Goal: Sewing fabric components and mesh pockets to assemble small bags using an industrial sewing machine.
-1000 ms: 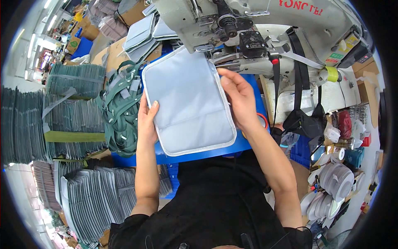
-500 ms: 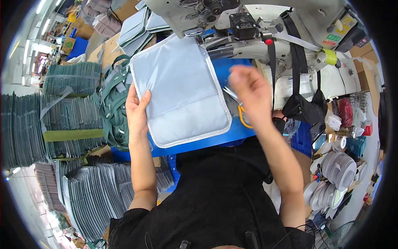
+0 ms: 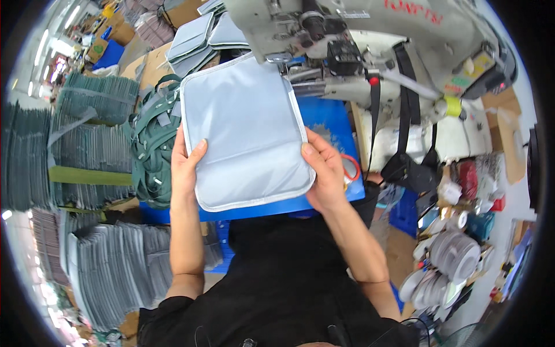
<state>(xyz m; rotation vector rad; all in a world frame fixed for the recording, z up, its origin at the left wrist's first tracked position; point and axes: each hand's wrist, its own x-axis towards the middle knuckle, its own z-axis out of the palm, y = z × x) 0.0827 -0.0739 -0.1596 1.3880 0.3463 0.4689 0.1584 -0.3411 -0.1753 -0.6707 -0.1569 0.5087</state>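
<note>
A light grey fabric panel (image 3: 245,127) with rounded corners and a bound edge is held up in front of me, its far edge close to the sewing machine head (image 3: 300,29). My left hand (image 3: 186,165) grips its left edge, thumb on top and fingers underneath. On the right edge, near the lower corner, my right hand (image 3: 325,170) is closed the same way. Scissors with orange-red handles (image 3: 351,168) lie just beyond my right hand, partly hidden by it. Below the panel is a blue work surface (image 3: 324,115).
Green straps (image 3: 153,144) are heaped to the left, beside tall bundles of green panels (image 3: 92,150). A stack of grey panels (image 3: 115,272) stands lower left. More grey pieces (image 3: 193,43) lie behind. A black strap bag (image 3: 410,168) hangs at right, above white tape rolls (image 3: 457,254).
My right hand has come down from above the scissors and taken hold of the panel's right edge. My left hand keeps its grip. The view has shifted slightly.
</note>
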